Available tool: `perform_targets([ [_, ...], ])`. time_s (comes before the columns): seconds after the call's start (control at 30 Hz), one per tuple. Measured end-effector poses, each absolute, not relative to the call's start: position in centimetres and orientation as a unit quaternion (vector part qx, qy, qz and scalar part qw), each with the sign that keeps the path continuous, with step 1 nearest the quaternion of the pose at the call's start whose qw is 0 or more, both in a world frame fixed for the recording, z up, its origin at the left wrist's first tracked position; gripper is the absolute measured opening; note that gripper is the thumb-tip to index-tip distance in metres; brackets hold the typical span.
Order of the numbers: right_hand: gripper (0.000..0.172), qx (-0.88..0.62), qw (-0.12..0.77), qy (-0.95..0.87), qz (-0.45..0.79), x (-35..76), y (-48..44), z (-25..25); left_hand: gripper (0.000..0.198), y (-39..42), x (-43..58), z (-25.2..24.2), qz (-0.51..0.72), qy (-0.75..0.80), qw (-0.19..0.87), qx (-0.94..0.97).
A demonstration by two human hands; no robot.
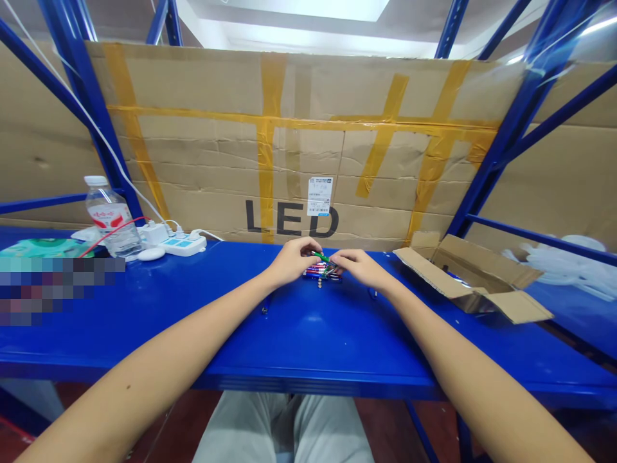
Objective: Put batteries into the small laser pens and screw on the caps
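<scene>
So I've got this slim green piece (321,256) right between my two hands, up over the far half of the blue table (308,347). My left hand (297,260) has thumb and fingertips pinched on its left end. My right hand (355,266) is bunched up at the other end, fingers curled in, but tbh I can't tell if they're actually clamped on it or just touching. Hands are close together, with only the green piece and a small gap between them.

Just below it, on the near side, there's a little bunch of slim red and blue pieces (322,274) lying on the table, so it's pretty much framed by my hands too. A few tiny gold-coloured bits (319,283) sit right in front of that bunch, closer to me. There's also a small dark bit (265,311) off by my left forearm, well apart from the rest.

Open cardboard box (475,280) is past my right forearm, and a clear bottle (113,222) stands way over left, next to a white power strip (182,244).
</scene>
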State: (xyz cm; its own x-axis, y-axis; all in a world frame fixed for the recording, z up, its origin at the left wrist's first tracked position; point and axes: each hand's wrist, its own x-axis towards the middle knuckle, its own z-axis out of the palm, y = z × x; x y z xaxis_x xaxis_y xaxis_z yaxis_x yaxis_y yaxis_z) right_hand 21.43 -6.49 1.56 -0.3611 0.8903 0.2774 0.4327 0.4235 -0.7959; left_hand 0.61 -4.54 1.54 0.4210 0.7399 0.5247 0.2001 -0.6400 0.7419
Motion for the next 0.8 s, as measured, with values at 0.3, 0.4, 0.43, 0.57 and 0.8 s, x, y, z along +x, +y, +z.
perform_targets([
  [0.3, 0.02, -0.36, 0.398, -0.694, 0.48, 20.2, -6.6, 0.4, 0.018, -5.6, 1.5, 1.7, 0.459, 0.278, 0.323, 0.779],
  [0.4, 0.015, -0.394, 0.436, -0.664, 0.463, 20.2, -6.3, 0.3, 0.03, -4.7, 1.3, 2.0, 0.523, 0.235, 0.491, 0.656],
  [0.43, 0.014, -0.403, 0.445, -0.658, 0.456, 20.2, -6.2, 0.3, 0.038, -4.4, 1.1, 2.1, 0.524, 0.219, 0.561, 0.602],
  [0.57, 0.013, -0.416, 0.45, -0.657, 0.438, 20.6, -6.0, 0.3, 0.062, -3.3, -0.3, 2.5, 0.514, 0.206, 0.681, 0.48],
  [0.8, 0.015, -0.451, 0.437, -0.68, 0.378, 21.1, -5.6, 0.2, 0.072, -2.9, -0.9, 2.2, 0.522, 0.215, 0.69, 0.452],
])
